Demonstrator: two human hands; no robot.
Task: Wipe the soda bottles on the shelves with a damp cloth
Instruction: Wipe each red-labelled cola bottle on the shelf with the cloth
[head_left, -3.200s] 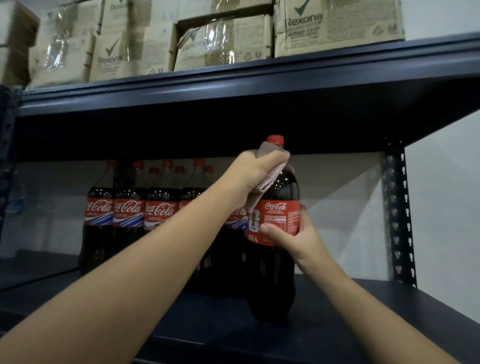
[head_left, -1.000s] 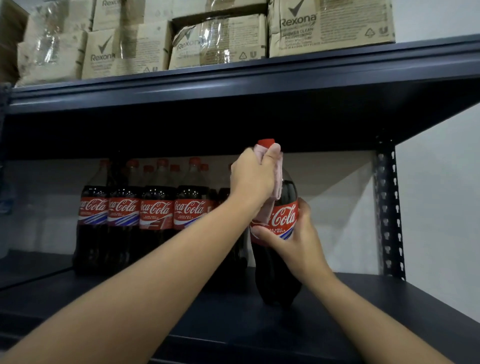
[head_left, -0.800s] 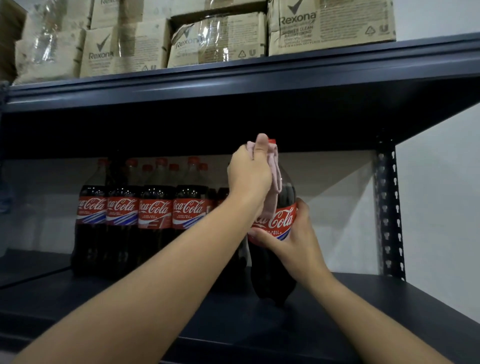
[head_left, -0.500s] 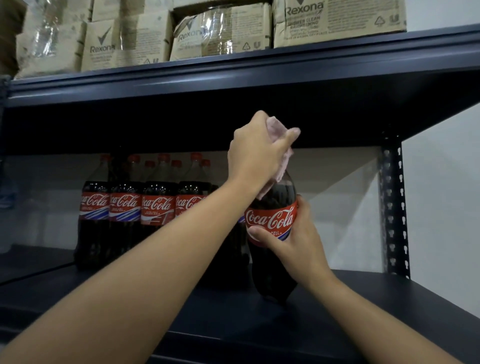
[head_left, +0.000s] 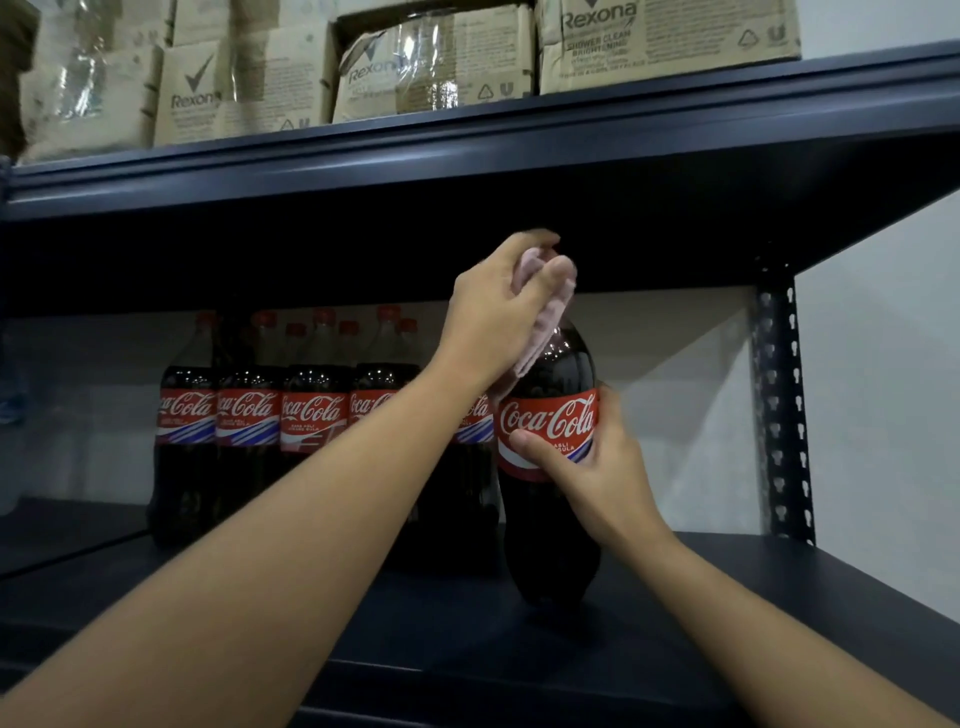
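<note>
A large Coca-Cola bottle (head_left: 550, 525) with a red label stands upright near the front of the dark shelf (head_left: 727, 597). My right hand (head_left: 597, 467) grips it at the label from the right. My left hand (head_left: 498, 312) holds a pink cloth (head_left: 545, 327) wrapped over the bottle's neck and cap, which are hidden under it. A row of several more Coca-Cola bottles (head_left: 249, 415) stands further back on the left.
The upper shelf (head_left: 519, 156) hangs close above the bottle top and carries several Rexona cardboard boxes (head_left: 665, 41). A perforated metal upright (head_left: 784, 405) stands at the right, with a white wall behind it.
The bottle has turned in my right hand, so the label's logo now faces me. My left hand with the cloth has climbed from the bottle's shoulder to its neck and cap.
</note>
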